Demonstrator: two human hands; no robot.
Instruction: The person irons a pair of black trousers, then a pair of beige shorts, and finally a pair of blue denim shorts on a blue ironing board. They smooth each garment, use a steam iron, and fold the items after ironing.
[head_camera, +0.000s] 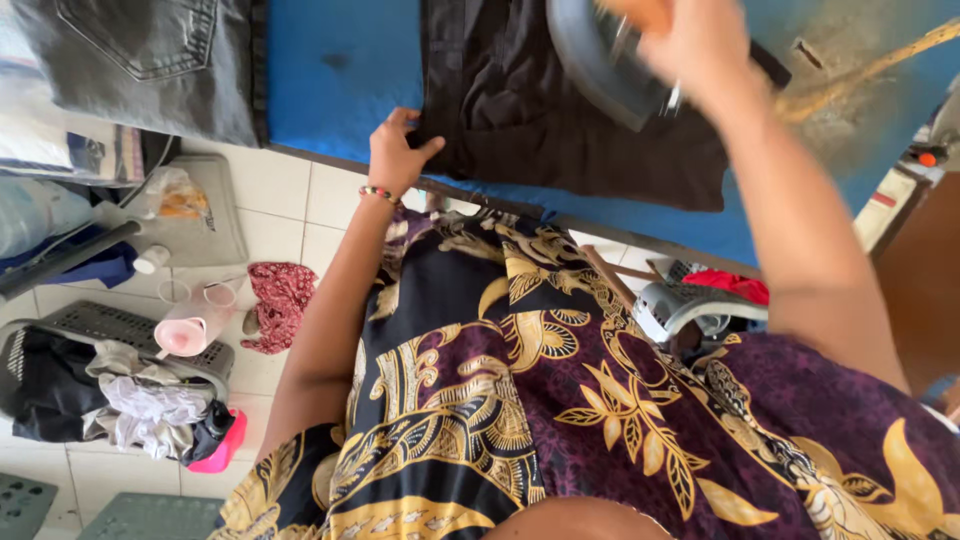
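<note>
A black garment lies flat on a blue ironing surface. My left hand pinches the garment's near left corner at the board's edge. My right hand grips the handle of a grey iron, which rests on the garment near its top right. The hand is blurred and hides most of the handle.
Grey jeans lie at the board's left end. On the tiled floor to the left stand a basket of clothes, a pink jug and a red patterned cloth. A grey basket with red fabric sits under the board.
</note>
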